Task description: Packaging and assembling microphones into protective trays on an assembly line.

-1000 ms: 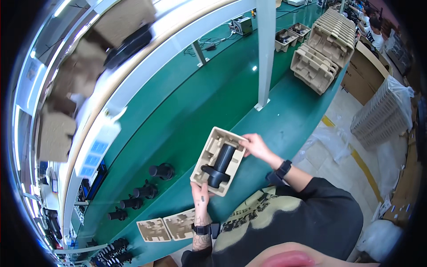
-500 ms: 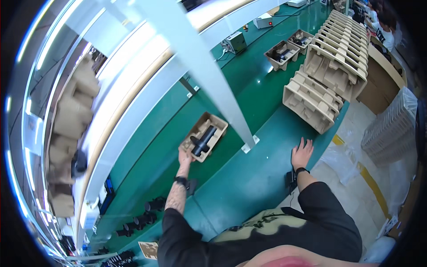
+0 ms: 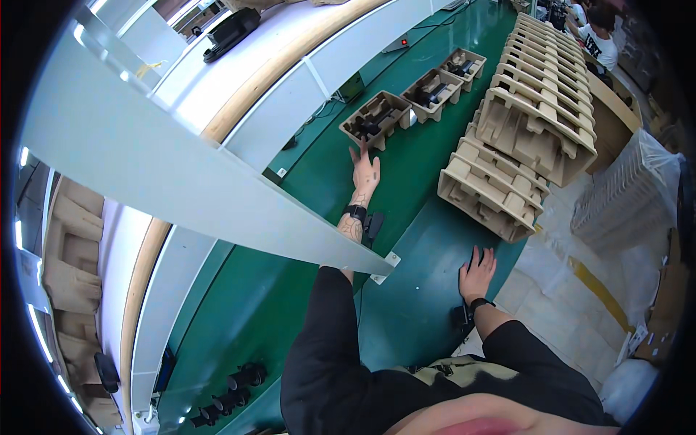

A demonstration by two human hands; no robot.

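My left hand (image 3: 367, 175) reaches forward under the slanted post, its fingers spread and open. Its fingertips are at the near edge of a brown moulded-pulp tray (image 3: 397, 125); whether they still touch it I cannot tell. Inside that tray lies a black tubular part (image 3: 371, 127). Two similar trays, a middle one (image 3: 437, 111) and a far one (image 3: 475, 71), stand in line beyond it, each with black parts inside. My right hand (image 3: 478, 275) lies flat on the green table near its right edge, fingers apart, holding nothing.
A grey metal post (image 3: 239, 196) slants across, bolted to the table (image 3: 413, 319). At right stand a long stack of nested trays (image 3: 540, 94) and a shorter one (image 3: 489, 192). Several black parts (image 3: 246, 377) sit lower left. A person (image 3: 598, 40) is at the far right.
My left hand has carried the tray forward, past the post, to the row of two trays, and its fingers have opened. My right hand stays on the table. The view has shifted.
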